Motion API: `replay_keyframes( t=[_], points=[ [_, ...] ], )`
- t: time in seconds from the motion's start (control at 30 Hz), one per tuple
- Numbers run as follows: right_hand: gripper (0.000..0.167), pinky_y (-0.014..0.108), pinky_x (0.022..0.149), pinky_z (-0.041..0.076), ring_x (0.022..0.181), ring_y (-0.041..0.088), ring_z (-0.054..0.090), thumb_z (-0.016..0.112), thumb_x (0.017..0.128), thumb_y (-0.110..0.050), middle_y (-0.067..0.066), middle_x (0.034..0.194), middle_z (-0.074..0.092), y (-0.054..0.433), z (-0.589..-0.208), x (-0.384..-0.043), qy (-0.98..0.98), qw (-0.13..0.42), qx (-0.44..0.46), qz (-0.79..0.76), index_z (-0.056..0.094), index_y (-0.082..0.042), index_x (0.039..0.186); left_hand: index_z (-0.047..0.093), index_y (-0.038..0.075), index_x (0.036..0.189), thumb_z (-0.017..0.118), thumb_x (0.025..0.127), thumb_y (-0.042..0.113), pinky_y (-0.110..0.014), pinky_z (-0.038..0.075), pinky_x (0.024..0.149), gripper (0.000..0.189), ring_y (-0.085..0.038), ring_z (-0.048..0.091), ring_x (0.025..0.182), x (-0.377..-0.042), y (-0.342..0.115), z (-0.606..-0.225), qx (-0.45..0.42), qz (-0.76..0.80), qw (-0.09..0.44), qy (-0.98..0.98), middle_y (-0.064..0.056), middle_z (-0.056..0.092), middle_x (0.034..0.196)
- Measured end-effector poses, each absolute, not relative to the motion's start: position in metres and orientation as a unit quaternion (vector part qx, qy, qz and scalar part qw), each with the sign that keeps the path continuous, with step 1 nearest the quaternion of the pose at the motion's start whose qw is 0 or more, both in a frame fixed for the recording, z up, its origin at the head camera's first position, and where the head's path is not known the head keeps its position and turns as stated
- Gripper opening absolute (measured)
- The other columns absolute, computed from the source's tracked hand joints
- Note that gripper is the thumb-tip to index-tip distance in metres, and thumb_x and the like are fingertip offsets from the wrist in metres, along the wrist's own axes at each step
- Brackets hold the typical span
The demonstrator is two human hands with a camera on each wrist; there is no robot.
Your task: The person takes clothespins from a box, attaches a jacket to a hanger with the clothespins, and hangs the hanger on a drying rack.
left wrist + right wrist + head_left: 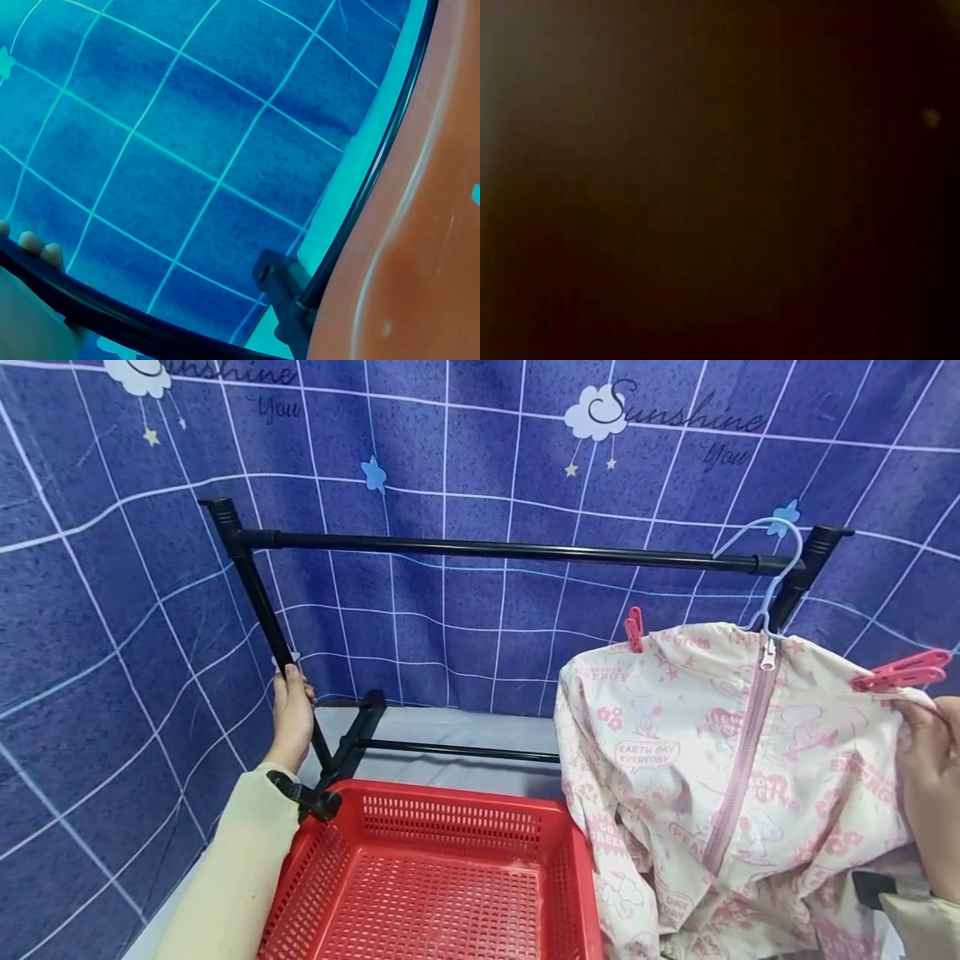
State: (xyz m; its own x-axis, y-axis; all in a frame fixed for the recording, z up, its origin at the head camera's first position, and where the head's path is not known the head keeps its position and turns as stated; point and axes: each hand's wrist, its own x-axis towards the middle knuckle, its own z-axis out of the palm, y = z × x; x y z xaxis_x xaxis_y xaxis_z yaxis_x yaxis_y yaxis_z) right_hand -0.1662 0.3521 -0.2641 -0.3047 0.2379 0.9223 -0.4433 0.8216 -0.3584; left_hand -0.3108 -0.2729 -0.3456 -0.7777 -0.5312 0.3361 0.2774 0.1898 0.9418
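In the head view my left hand grips the left post of a black clothes rack; its fingertips show past the post in the left wrist view. A white zip jacket with pink prints hangs at the right end of the rack's top bar on a light blue hanger. One pink clothespin sits on each shoulder, the other clothespin near my right hand. That hand pinches the jacket at its right-side shoulder edge, partly cut off by the frame. The right wrist view is almost black.
A red perforated plastic basket stands below the bar, left of the jacket. Behind it runs the rack's lower bar over a pale cloth surface. A blue checked curtain hangs behind and along the left.
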Motion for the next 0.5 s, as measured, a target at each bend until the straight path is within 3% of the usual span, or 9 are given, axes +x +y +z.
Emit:
replay_keyframes(
  t=[0.03, 0.13, 0.2, 0.23, 0.27, 0.37, 0.43, 0.5],
  points=[
    [0.020, 0.006, 0.072, 0.026, 0.075, -0.018, 0.034, 0.055, 0.100, -0.003, -0.038, 0.085, 0.038, 0.3520, -0.2630, -0.1671, -0.754, 0.583, 0.064, 0.295, 0.058, 0.015, 0.090, 0.041, 0.017, 0.099, 0.024, 0.110, 0.034, -0.019, 0.035, 0.068, 0.026, -0.005, 0.043, 0.067, -0.3105, -0.2728, -0.3455, 0.091, -0.630, 0.320, -0.701, 0.006, 0.042, 0.076],
    [0.019, 0.007, 0.070, 0.026, 0.072, -0.016, 0.033, 0.055, 0.100, -0.002, -0.037, 0.081, 0.037, 0.3511, -0.2598, -0.1692, -0.754, 0.580, 0.059, 0.303, 0.056, 0.012, 0.087, 0.041, 0.017, 0.098, 0.024, 0.110, 0.036, -0.019, 0.035, 0.068, 0.027, -0.006, 0.044, 0.067, -0.3092, -0.2719, -0.3449, 0.092, -0.628, 0.322, -0.702, 0.007, 0.042, 0.075],
    [0.023, 0.008, 0.071, 0.026, 0.072, -0.016, 0.033, 0.054, 0.101, -0.003, -0.037, 0.081, 0.037, 0.3506, -0.2582, -0.1698, -0.757, 0.573, 0.054, 0.308, 0.061, -0.009, 0.080, 0.041, 0.018, 0.097, 0.024, 0.110, 0.037, -0.019, 0.035, 0.068, 0.028, -0.006, 0.045, 0.067, -0.3081, -0.2710, -0.3445, 0.092, -0.627, 0.324, -0.702, 0.007, 0.042, 0.074],
    [0.023, 0.008, 0.071, 0.026, 0.073, -0.016, 0.033, 0.054, 0.101, -0.003, -0.037, 0.081, 0.037, 0.3503, -0.2575, -0.1703, -0.757, 0.572, 0.054, 0.312, 0.061, -0.009, 0.080, 0.041, 0.018, 0.097, 0.025, 0.110, 0.037, -0.019, 0.035, 0.068, 0.028, -0.005, 0.044, 0.067, -0.3077, -0.2706, -0.3444, 0.092, -0.626, 0.325, -0.703, 0.008, 0.042, 0.074],
    [0.020, 0.009, 0.072, 0.026, 0.074, -0.016, 0.033, 0.053, 0.101, -0.003, -0.037, 0.082, 0.037, 0.3498, -0.2569, -0.1702, -0.758, 0.572, 0.054, 0.310, 0.059, 0.001, 0.082, 0.041, 0.018, 0.096, 0.025, 0.110, 0.037, -0.019, 0.035, 0.068, 0.029, -0.005, 0.044, 0.066, -0.3072, -0.2702, -0.3442, 0.089, -0.627, 0.327, -0.702, 0.008, 0.042, 0.073],
    [0.020, 0.009, 0.074, 0.025, 0.077, -0.018, 0.033, 0.052, 0.101, -0.002, -0.039, 0.085, 0.037, 0.3492, -0.2561, -0.1709, -0.761, 0.569, 0.052, 0.307, 0.061, 0.005, 0.084, 0.041, 0.017, 0.095, 0.025, 0.110, 0.036, -0.018, 0.034, 0.068, 0.029, -0.005, 0.043, 0.066, -0.3057, -0.2699, -0.3438, 0.083, -0.629, 0.328, -0.700, 0.009, 0.042, 0.072],
    [0.020, 0.009, 0.074, 0.024, 0.079, -0.019, 0.034, 0.052, 0.100, -0.001, -0.039, 0.087, 0.037, 0.3487, -0.2560, -0.1720, -0.760, 0.572, 0.051, 0.305, 0.053, 0.019, 0.099, 0.041, 0.017, 0.094, 0.025, 0.110, 0.036, -0.018, 0.034, 0.068, 0.029, -0.005, 0.043, 0.065, -0.3049, -0.2704, -0.3436, 0.077, -0.631, 0.327, -0.700, 0.009, 0.042, 0.072],
    [0.018, 0.008, 0.075, 0.024, 0.080, -0.020, 0.033, 0.052, 0.099, 0.001, -0.039, 0.088, 0.036, 0.3488, -0.2558, -0.1726, -0.762, 0.573, 0.048, 0.298, 0.053, 0.019, 0.099, 0.041, 0.016, 0.094, 0.025, 0.110, 0.036, -0.018, 0.034, 0.068, 0.030, -0.005, 0.043, 0.065, -0.3042, -0.2711, -0.3434, 0.073, -0.630, 0.324, -0.702, 0.010, 0.043, 0.071]
  ],
)
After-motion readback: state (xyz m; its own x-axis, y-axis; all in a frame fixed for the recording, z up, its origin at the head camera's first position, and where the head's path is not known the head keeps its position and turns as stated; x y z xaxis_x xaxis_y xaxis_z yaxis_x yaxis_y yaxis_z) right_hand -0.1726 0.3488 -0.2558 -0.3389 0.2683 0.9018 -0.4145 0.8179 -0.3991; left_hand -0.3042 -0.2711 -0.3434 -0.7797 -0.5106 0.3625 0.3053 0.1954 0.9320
